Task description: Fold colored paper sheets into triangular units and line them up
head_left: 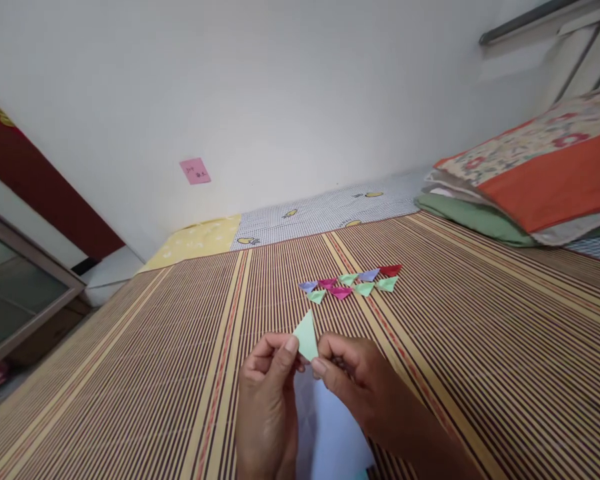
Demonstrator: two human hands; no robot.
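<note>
Between my two hands is a small pale green folded paper triangle (307, 335), its point facing away from me. My left hand (271, 393) pinches its left corner between thumb and fingers. On the other side, my right hand (355, 377) is closed on the lower right corner, thumb and index finger pressed together. Underneath lies a pale blue-white sheet (330, 427), partly covered by my hands. Several small folded paper pieces in green, pink, blue and red (341, 293) sit in two rows just beyond my hands.
A striped bamboo mat (155, 373) spreads over the surface. Folded bedding (540, 180) is piled at the right by the white wall (280, 100), which bears a pink note (195, 171). A glass-fronted cabinet (17, 287) stands at the left.
</note>
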